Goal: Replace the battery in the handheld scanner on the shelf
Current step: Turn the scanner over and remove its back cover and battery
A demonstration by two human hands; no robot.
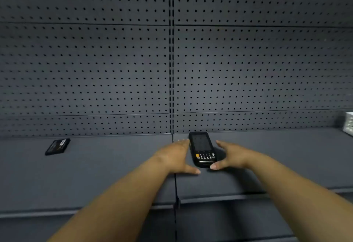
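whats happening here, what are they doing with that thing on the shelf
A person is reaching with both bare hands for a scanner that lies face up on a dark shelf, in front of a pegboard wall. The left hand and right hand flank it, open, thumbs near its lower end; neither has closed on it yet. A battery lies apart on the shelf, far to the left. The scanner looks unopened, so the battery swap seems not yet begun.

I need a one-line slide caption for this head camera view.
Both hands, left hand and right hand, flank the scanner on the shelf.
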